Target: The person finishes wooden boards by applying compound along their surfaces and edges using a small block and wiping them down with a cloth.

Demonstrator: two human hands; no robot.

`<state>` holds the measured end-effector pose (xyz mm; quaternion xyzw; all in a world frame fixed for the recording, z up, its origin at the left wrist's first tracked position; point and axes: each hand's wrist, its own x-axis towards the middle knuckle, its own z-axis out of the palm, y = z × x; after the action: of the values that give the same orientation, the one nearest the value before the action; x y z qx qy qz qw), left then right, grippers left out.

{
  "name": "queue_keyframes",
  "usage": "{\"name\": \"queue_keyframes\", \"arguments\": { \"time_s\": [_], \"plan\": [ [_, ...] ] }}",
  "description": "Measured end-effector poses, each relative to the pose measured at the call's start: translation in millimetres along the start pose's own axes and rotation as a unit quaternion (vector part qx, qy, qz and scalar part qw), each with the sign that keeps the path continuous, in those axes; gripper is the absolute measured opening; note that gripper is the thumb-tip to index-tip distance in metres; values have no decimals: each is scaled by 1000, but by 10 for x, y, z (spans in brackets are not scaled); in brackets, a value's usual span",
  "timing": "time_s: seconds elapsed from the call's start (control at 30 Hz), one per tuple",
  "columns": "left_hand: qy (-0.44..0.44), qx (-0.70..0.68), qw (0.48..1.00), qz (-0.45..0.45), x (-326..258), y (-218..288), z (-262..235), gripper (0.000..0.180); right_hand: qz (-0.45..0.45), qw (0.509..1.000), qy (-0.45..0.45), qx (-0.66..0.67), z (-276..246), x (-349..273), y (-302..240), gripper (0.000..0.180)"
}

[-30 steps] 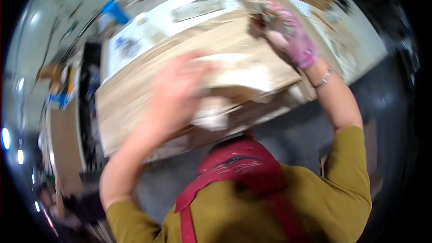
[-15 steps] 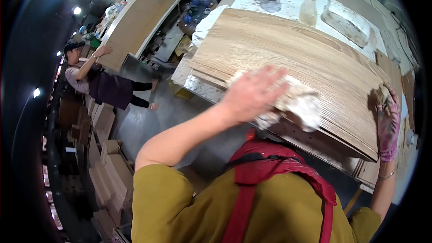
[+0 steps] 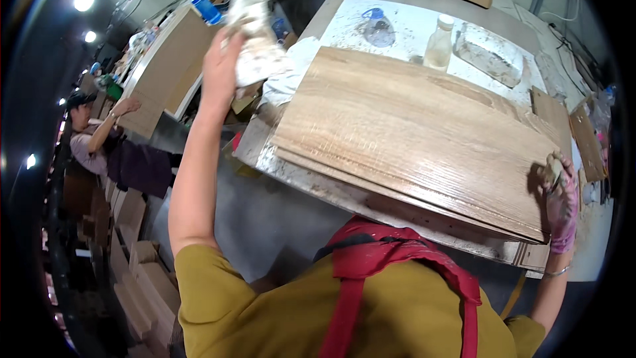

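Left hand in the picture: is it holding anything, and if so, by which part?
Yes, the left hand holds a stained whitish cloth by its left edge, roughly midway up.

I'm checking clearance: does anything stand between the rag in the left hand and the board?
In this view, a crumpled white sheet lies between the rag in the left hand and the board. It looks low, so probably no obstacle; nothing else visible intervenes.

The board (image 3: pixel 411 139) lay over the table (image 3: pixel 250 146), with a jug (image 3: pixel 379 32), a bottle (image 3: pixel 438 46) and a tray (image 3: pixel 489 56) ranged left to right behind it, the right hand (image 3: pixel 563 195) at its right end, and the left hand (image 3: pixel 221 69), holding a cloth (image 3: pixel 257 43), beyond its left end.
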<state>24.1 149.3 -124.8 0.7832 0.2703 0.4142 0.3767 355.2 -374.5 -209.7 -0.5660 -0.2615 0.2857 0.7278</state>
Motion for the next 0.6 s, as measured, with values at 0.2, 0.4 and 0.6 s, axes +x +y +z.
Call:
{"name": "queue_keyframes", "arguments": {
  "time_s": [0.2,0.4,0.6],
  "plan": [
    [-315,164,928,114,385,-194,1530,45,-52,990,118,-58,39,-519,73,51],
    [-455,274,843,90,749,-492,1746,48,-59,987,145,-33,333,-367,8,46],
    [-541,169,800,195,108,804,3330,46,-64,991,122,3,331,-370,-52,37]
  ]
}}
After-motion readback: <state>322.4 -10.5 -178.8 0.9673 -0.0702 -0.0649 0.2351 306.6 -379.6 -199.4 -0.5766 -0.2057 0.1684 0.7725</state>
